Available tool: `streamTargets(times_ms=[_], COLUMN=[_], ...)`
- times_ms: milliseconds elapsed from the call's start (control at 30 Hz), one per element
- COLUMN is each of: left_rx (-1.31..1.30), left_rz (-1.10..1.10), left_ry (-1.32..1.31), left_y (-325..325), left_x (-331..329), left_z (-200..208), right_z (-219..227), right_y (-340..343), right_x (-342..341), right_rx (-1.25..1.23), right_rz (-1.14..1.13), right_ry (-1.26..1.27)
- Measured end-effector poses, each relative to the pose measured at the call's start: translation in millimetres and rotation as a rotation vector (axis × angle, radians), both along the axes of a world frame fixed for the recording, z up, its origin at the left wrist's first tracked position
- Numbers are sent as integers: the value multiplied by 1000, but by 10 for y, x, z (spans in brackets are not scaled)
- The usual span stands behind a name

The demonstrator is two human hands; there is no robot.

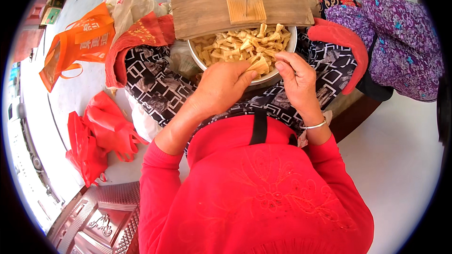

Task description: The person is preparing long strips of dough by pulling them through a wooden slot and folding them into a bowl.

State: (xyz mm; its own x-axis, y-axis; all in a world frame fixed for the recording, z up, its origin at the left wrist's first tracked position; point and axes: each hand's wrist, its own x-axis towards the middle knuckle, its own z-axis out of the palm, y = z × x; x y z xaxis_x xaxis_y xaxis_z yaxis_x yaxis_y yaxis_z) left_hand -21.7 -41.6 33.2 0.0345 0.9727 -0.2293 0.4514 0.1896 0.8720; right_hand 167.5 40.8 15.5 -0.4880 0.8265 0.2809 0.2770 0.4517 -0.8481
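Observation:
Both my hands are over the near rim of a round metal basin (pixel 194 55) filled with pale yellow, folded strip-like pieces (pixel 245 41). My left hand (pixel 225 84) pinches one yellow strip (pixel 258 66) between thumb and fingers. At its right side, the thumb and forefinger of my right hand (pixel 299 79) are closed together; whether they grip the strip's end or a small bit is hidden. Just beyond the basin lies a wooden board (pixel 200 7). A smaller wood block (pixel 254 7) on it carries a thin upright metal piece (pixel 246 0).
Red cloths (pixel 141 33) drape over my patterned trousers (pixel 155 80) on both sides of the basin. To the left are an orange bag (pixel 87 37) and red bags (pixel 106 122) on the floor. Another person in purple floral clothing (pixel 400 42) sits close at the right.

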Motion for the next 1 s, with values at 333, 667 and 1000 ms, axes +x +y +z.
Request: streamTargets(times_ms=[333, 667, 1000], left_rx=[312, 138, -385], left_rz=[395, 327, 251], left_ry=[228, -109, -1497], left_y=[194, 208, -40], left_x=[-167, -150, -228], left_z=[-944, -956, -644], right_z=[-354, -443, -89], right_y=[108, 89, 69], right_x=[-431, -365, -522], right_rx=[-3, -430, -455], right_rz=[167, 27, 289], right_ry=[-155, 123, 187])
